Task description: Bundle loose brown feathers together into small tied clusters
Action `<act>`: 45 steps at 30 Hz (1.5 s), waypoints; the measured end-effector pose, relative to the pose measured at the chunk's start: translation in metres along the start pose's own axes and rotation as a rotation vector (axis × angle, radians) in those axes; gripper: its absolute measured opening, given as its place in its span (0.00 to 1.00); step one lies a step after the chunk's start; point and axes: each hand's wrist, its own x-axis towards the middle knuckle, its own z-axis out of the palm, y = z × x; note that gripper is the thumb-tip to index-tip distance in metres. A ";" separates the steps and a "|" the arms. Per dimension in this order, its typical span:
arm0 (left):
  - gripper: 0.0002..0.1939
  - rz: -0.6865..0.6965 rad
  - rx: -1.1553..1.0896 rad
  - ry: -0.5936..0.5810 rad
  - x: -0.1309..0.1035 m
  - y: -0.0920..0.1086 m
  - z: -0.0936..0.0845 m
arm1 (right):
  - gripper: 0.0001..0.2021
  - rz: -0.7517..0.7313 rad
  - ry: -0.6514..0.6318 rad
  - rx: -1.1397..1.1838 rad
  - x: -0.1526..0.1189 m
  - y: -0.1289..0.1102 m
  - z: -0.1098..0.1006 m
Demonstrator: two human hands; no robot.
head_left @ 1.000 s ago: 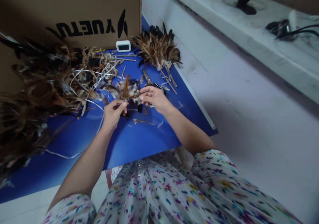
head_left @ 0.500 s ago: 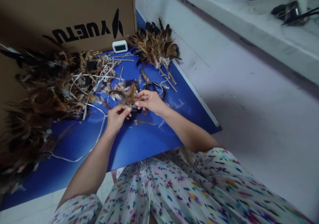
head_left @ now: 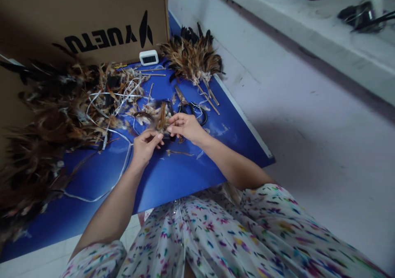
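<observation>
A small tuft of brown feathers [head_left: 162,116] stands upright between my hands, above the blue tabletop. My left hand [head_left: 146,145] pinches it low down, thumb against the fingers. From the other side my right hand [head_left: 185,126] closes thumb and fingertips at the tuft's right edge. Its exact hold there is too small to make out. Just beyond my right hand lie scissors [head_left: 184,101] with dark handles, blades pointing away. A thin loose quill [head_left: 181,153] rests on the table below my right hand.
Heaped feathers [head_left: 61,105] cover the table's left side, with white ribbon [head_left: 119,134] looping out of them. At the back stand a cardboard box [head_left: 92,14] and a small white digital clock [head_left: 149,58]. Feather bundles on sticks [head_left: 193,55] lie by the wall [head_left: 277,96] at right.
Both hands stay almost where they were, still at the feather tuft. The tuft leans slightly less to the right.
</observation>
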 end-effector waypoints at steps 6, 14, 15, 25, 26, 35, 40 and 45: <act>0.13 0.005 0.094 -0.021 -0.002 -0.006 0.000 | 0.10 0.020 -0.007 -0.019 0.000 0.000 0.003; 0.14 -0.123 -0.126 0.022 0.000 0.000 0.001 | 0.15 -0.008 -0.064 -0.006 0.000 0.004 0.002; 0.14 -0.148 -0.163 0.024 0.000 0.001 0.001 | 0.17 -0.011 -0.081 -0.011 -0.001 0.004 0.002; 0.13 -0.187 -0.242 -0.006 -0.002 0.001 0.000 | 0.15 -0.053 -0.108 -0.080 -0.003 0.008 0.007; 0.13 -0.184 -0.236 -0.008 -0.002 0.001 0.000 | 0.15 -0.057 -0.109 -0.081 -0.002 0.008 0.007; 0.13 -0.106 -0.130 -0.002 -0.001 0.001 0.003 | 0.10 -0.115 -0.137 -0.138 -0.003 0.010 0.007; 0.13 -0.068 -0.066 0.000 -0.003 0.000 0.002 | 0.10 -0.139 -0.131 -0.192 -0.003 0.012 0.006; 0.13 -0.061 -0.037 -0.001 -0.003 0.000 0.001 | 0.10 -0.204 -0.115 -0.237 -0.003 0.013 0.006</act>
